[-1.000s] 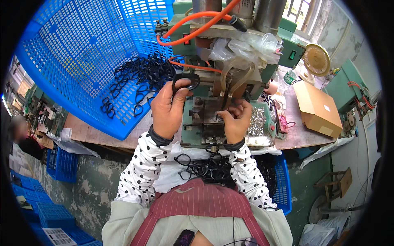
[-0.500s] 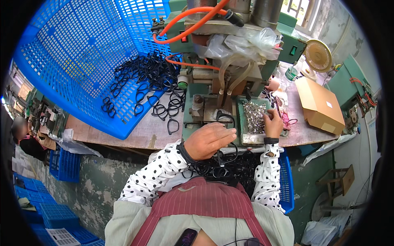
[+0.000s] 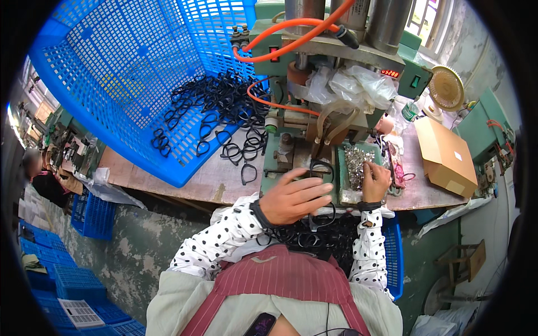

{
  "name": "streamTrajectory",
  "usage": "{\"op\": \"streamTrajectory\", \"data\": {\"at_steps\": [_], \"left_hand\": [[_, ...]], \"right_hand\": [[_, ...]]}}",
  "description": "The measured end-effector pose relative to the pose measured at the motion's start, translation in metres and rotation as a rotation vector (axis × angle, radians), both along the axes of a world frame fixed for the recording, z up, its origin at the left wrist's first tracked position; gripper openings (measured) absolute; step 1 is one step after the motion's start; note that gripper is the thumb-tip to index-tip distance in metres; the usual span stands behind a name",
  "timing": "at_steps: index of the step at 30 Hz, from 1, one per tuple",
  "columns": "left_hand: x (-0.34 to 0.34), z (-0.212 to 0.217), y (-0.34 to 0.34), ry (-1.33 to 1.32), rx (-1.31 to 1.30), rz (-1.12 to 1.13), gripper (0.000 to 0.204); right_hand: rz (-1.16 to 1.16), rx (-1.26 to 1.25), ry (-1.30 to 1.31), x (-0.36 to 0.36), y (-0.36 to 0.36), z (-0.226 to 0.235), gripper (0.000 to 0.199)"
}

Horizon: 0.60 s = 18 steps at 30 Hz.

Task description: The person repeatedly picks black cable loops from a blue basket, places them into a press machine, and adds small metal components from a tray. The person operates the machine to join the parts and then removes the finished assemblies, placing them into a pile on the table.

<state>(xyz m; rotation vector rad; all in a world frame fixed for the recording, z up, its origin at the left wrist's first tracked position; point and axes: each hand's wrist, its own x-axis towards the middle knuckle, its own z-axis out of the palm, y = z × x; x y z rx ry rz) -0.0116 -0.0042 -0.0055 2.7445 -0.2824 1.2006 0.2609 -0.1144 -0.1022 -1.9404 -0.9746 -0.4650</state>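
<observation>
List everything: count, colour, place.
table: one, pinkish, centre
machine: one, green and metal, centre
hoses: several, orange, machine top
tray: one, greenish, right of centre
metal bits: many, silver, in tray
box: one, brown, right
large basket: one, blue, upper left
lower basket: one, blue, below tray
glasses frames: many, black, in baskets, on table
floor baskets: several, blue, lower left
stool: one, brown, lower right
apron: one, red, bottom centre
sleeves: two, dotted white, forearms
left grip: one, bare, over glasses frames
right grip: one, bare, at metal bits
</observation>
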Motion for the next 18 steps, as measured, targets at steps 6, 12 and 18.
{"op": "streamTrajectory", "data": {"at_steps": [6,12,18], "left_hand": [[-0.022,-0.062,0.098,-0.215,-0.218,0.638,0.024],[-0.044,-0.144,0.167,0.412,-0.300,1.126,0.026],[-0.049,-0.123,0.163,0.067,-0.579,1.059,0.010]], "right_hand": [[-0.130,0.037,-0.001,0.000,-0.002,-0.004,0.009],[-0.104,0.035,-0.007,0.000,0.001,-0.003,0.010],[-0.043,0.040,0.110,-0.001,0.005,0.011,0.009]]}}
